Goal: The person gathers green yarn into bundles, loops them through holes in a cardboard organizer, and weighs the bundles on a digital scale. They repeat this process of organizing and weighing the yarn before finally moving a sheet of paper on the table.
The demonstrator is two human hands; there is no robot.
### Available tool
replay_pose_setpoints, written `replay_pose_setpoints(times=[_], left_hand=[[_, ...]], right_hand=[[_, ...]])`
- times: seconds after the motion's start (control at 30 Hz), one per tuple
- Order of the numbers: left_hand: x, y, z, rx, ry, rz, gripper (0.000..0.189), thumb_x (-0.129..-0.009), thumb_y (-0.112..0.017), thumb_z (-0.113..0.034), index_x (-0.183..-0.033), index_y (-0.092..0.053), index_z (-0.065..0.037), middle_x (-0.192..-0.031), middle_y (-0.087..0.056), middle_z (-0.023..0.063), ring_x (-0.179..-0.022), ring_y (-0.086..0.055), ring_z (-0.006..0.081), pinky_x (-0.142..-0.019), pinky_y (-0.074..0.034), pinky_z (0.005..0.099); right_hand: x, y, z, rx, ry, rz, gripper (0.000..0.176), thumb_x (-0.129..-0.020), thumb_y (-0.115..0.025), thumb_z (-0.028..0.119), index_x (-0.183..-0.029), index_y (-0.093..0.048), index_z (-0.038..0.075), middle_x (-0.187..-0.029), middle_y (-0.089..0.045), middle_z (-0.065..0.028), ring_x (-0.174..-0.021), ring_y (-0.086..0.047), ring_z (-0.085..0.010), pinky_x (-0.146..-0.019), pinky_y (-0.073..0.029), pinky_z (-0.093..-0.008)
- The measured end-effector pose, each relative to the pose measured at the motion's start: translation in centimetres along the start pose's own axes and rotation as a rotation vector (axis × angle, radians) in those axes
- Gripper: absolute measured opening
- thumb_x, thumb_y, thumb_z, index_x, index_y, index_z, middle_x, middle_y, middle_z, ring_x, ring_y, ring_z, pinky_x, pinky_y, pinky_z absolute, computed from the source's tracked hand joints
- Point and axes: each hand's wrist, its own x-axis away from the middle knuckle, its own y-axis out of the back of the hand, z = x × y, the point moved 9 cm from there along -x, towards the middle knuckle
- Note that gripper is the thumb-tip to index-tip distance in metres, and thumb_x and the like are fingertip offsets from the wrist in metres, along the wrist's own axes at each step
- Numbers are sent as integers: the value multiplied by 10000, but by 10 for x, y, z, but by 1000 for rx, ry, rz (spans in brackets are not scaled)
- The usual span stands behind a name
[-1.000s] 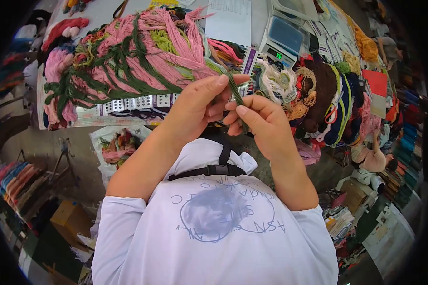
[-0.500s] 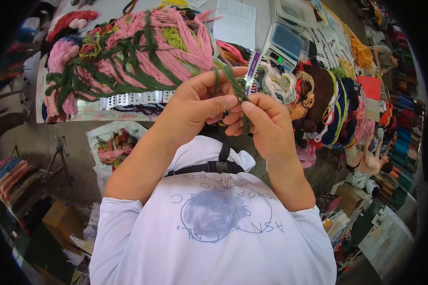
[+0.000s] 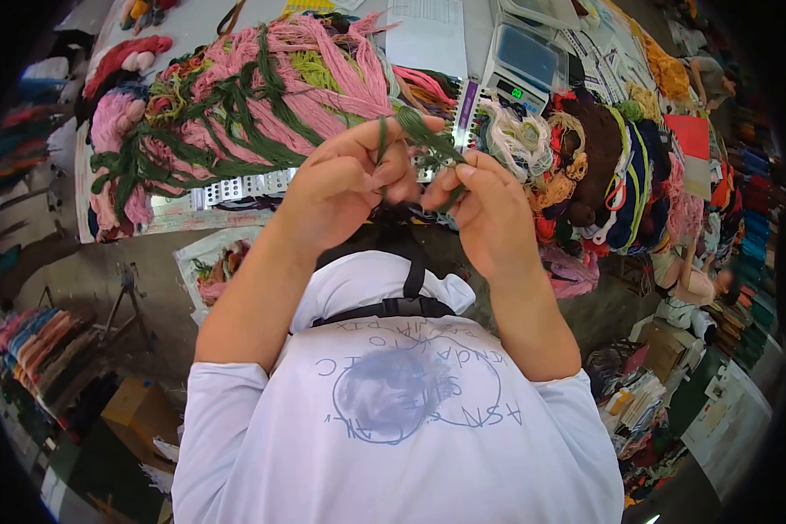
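Between my hands is a small bundle of dark green yarn [image 3: 424, 135]. My left hand [image 3: 345, 183] has strands looped over its index finger, with the thumb and fingers curled in. My right hand [image 3: 496, 205] pinches the other end of the bundle between thumb and fingers. Just beyond my left hand lies a large heap of pink yarn [image 3: 227, 131] with dark green skeins across it. A perforated white strip [image 3: 253, 186] shows at the heap's near edge. A purple-and-white card [image 3: 465, 113] with a notched edge lies just past my right hand.
A digital scale [image 3: 520, 74] with a green display stands on the table behind my hands, near a paper sheet [image 3: 426, 39]. Brown, navy and yellow yarn [image 3: 611, 179] piles up at the right. A person [image 3: 690, 279] is at the far right. A cardboard box [image 3: 140, 415] sits on the floor.
My hands have moved slightly apart, drawing the green yarn out between them. The left hand has shifted left and its thumb has come off the bundle. The view has tilted a little.
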Motion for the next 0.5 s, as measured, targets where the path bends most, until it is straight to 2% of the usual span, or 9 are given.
replay_pose_setpoints(times=[0.03,0.13,0.2,0.23,0.3,0.33,0.37,0.43,0.5], left_hand=[[2,-1,10,139,157,37,624,-672,-430,-64,-1280,-370,63,-658,-381,-27,-484,-393,71,-457,-332,201],[30,25,18,-181,491,121,328,-799,-518,-167,-1045,-535,49,-602,-390,-18,-417,-336,28,-345,-230,154],[61,82,-24,-526,361,-27,265,-863,-539,-239,-955,-568,8,-519,-342,-58,-402,-302,4,-355,-211,170],[88,115,-48,-332,360,-238,197,-889,-510,-214,-850,-547,-25,-504,-353,-66,-391,-302,-1,-340,-204,165],[147,186,-106,-223,262,-662,179,-918,-470,-230,-864,-527,-68,-530,-302,-97,-370,-228,-8,-308,-140,168],[184,223,-133,-164,184,-846,162,-925,-459,-228,-892,-522,-82,-542,-273,-93,-367,-176,-1,-305,-129,176],[206,240,-157,-161,151,-855,154,-937,-434,-210,-907,-527,-90,-547,-267,-86,-371,-171,11,-312,-120,186],[260,273,-205,-92,-29,-1177,161,-944,-416,-195,-921,-536,-91,-547,-244,-77,-384,-175,27,-328,-119,198],[320,323,-268,-44,-217,-1116,184,-948,-388,-167,-927,-538,-64,-548,-232,-57,-403,-191,45,-352,-129,215]], right_hand=[[-2,-2,-3,-99,-73,90,92,-862,-488,88,-863,-541,12,-629,-531,-28,-604,-519,-95,-583,-439,-252],[2,16,1,-147,-304,231,77,-848,-517,105,-869,-541,35,-532,-339,49,-445,-309,-38,-404,-266,-201],[-1,83,31,-83,-187,35,99,-866,-515,142,-887,-526,46,-550,-306,62,-440,-279,-35,-377,-215,-198],[-1,126,44,-174,-116,10,111,-896,-487,155,-889,-536,55,-548,-270,75,-428,-250,-20,-365,-195,-182],[6,203,79,-292,-26,17,164,-932,-434,142,-1000,-526,24,-581,-253,60,-454,-231,-24,-376,-186,-175],[16,257,96,-262,38,-151,217,-940,-417,144,-1085,-494,2,-592,-259,53,-473,-237,-29,-385,-189,-179],[27,301,110,-288,60,-248,246,-946,-402,147,-1124,-476,-6,-587,-256,48,-478,-236,-36,-389,-187,-181],[51,387,143,-260,81,-345,238,-945,-405,157,-1093,-495,-7,-567,-256,48,-466,-235,-47,-392,-196,-195],[92,458,190,-138,201,-707,228,-886,-509,165,-1037,-527,-5,-544,-253,48,-443,-225,-56,-394,-193,-208]])
